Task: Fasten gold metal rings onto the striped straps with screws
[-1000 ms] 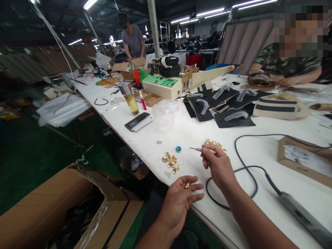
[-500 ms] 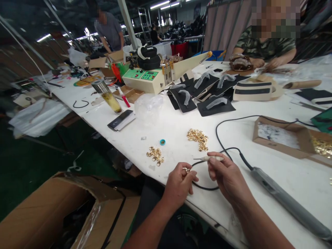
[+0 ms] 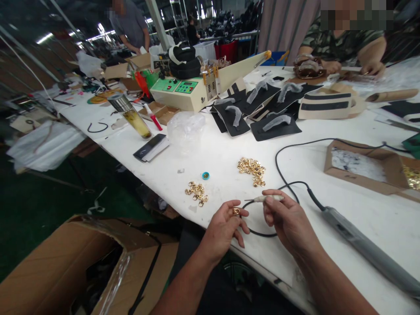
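My left hand (image 3: 225, 225) pinches a small gold metal clasp (image 3: 236, 211) between thumb and fingers at the near edge of the white table (image 3: 328, 210). My right hand (image 3: 285, 218) grips a thin pen-like tool (image 3: 264, 199) whose needle tip points left toward the clasp, a short gap away. One pile of gold clasps (image 3: 197, 191) lies left of my hands, and a larger pile (image 3: 252, 167) lies just beyond them. A small blue ring (image 3: 205, 176) sits between the piles.
A black cable (image 3: 288, 175) loops past my hands to a grey handle (image 3: 361, 243). Behind are a cardboard tray (image 3: 359, 166), black fabric pieces (image 3: 262, 113), a beige machine (image 3: 183, 89), a glass bottle (image 3: 131, 116) and a phone (image 3: 151, 148). A person (image 3: 341, 48) works opposite. An open carton (image 3: 82, 262) stands below left.
My left hand closed from open palm into a pinch on the clasp and rose to the table edge. Both hands came close together; the view shifted right and down.
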`<state>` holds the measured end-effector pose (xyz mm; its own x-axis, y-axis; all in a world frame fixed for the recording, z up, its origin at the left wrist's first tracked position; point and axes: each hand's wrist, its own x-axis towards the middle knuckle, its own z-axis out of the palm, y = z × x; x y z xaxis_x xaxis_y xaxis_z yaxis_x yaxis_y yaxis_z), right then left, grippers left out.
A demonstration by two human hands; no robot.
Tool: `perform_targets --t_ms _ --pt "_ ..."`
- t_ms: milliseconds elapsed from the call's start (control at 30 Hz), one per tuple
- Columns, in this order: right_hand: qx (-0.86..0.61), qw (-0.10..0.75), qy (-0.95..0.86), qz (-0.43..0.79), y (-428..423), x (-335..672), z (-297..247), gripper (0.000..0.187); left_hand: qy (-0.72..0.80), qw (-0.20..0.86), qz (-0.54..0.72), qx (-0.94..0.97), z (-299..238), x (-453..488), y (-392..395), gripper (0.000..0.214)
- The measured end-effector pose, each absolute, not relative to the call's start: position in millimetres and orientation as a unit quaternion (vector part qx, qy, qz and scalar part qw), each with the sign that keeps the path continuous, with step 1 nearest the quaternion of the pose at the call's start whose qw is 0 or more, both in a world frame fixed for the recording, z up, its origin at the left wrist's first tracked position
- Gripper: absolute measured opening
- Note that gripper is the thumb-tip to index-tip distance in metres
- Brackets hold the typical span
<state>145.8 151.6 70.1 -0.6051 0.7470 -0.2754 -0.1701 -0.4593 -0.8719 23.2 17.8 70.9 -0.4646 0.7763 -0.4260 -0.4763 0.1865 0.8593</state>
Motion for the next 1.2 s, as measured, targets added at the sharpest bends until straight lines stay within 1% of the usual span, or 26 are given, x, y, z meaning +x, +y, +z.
perform_targets --t_ms 100,233,300,500,600,733,900,1033,1200 --pt "-0.337 0.287 -0.428 0.788 149 144 70 0.040 0.565 0.508 0.638 0.126 72 21 15 0.048" --pt "-0.332 0.281 -0.426 0.793 148 143 66 0.039 0.565 0.498 0.641 0.147 68 20 14 0.050" --pt "-0.331 0.278 -0.425 0.796 148 144 65 0.038 0.587 0.474 0.637 0.160 65 21 15 0.047" --pt "-0.333 0.270 -0.457 0.779 147 148 63 0.035 0.685 0.376 0.594 0.192 63 24 19 0.023" --pt "-0.328 0.270 -0.467 0.775 147 149 65 0.032 0.691 0.363 0.596 0.189 64 23 19 0.022" --pt "-0.325 0.277 -0.461 0.778 146 148 66 0.031 0.671 0.380 0.611 0.178 64 19 19 0.029" --pt "-0.326 0.289 -0.448 0.780 145 147 67 0.030 0.605 0.415 0.662 0.154 64 15 19 0.040" --pt "-0.326 0.304 -0.424 0.788 146 145 72 0.032 0.542 0.441 0.706 0.117 63 14 20 0.036" --pt "-0.328 0.302 -0.426 0.787 145 144 72 0.031 0.485 0.477 0.728 0.079 64 17 21 0.033"
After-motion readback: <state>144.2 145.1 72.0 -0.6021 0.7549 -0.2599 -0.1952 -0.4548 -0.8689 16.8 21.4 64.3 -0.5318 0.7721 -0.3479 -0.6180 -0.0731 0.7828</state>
